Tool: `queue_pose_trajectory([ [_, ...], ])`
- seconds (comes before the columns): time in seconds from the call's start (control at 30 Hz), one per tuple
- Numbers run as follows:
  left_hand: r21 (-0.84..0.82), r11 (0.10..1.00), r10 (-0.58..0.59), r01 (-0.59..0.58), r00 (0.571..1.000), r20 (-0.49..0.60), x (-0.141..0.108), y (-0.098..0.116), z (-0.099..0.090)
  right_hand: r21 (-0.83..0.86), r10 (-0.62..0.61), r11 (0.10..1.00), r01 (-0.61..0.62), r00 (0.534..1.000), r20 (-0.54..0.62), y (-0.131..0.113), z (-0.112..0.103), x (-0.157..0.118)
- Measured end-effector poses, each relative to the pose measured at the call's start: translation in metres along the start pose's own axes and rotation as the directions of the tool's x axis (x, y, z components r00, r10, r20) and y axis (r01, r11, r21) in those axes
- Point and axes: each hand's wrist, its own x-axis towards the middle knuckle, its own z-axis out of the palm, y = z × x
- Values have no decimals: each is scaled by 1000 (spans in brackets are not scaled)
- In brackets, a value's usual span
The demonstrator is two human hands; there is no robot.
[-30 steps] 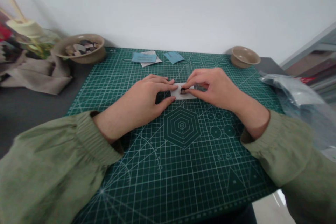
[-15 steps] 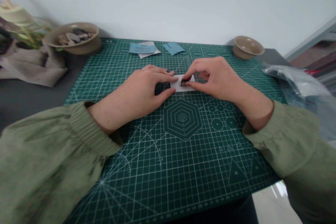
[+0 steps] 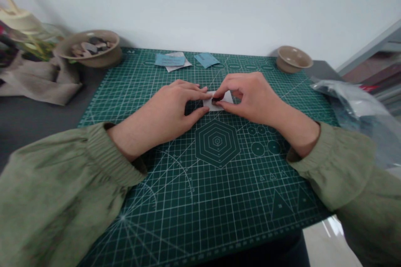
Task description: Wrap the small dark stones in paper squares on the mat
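A small white sheet [image 3: 228,99] lies on the green cutting mat [image 3: 175,225], just beyond the printed hexagon. My left hand [image 3: 169,112] rests flat with its fingers spread, the thumb and index fingertips on the sheet's left edge. Between the thumb and index finger of my right hand [image 3: 255,98] is a small dark stone [image 3: 215,101], pinched against the middle of the sheet. The fingertips cover part of the stone.
At the back left a brown bowl [image 3: 106,56] holds several stones, beside a beige cloth [image 3: 40,85] and a plant. Blue packets [image 3: 169,60] lie near the wall. Another brown bowl [image 3: 293,60] stands at the back right, with a clear plastic bag [image 3: 354,100] nearer.
My right hand has moved slightly left with the dark stone along the white sheet. My left hand stays in place on the sheet's edge.
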Motion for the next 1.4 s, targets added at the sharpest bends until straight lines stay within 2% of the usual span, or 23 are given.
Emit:
queue_pose_trajectory([
  [0.37,-7,1000,4,-5,1000,-11,0,0,1,-11,6,1000,-6,1000,-9,1,4,-1],
  [0.5,0,1000,-8,8,1000,-7,0,1,1,-1,4,1000,-4,999,-47,2,6,-1],
  [0.63,6,1000,-16,16,1000,3,0,2,-1,-2,-2,1000,2,1000,-9,2,5,-2],
  [1.07,-28,999,-17,16,1000,-18,-3,-1,2,9,-4,1000,5,999,-46,2,8,-3],
  [1.4,-40,999,-19,18,1000,-11,-3,0,1,-7,6,1000,-6,1000,7,3,4,-5],
])
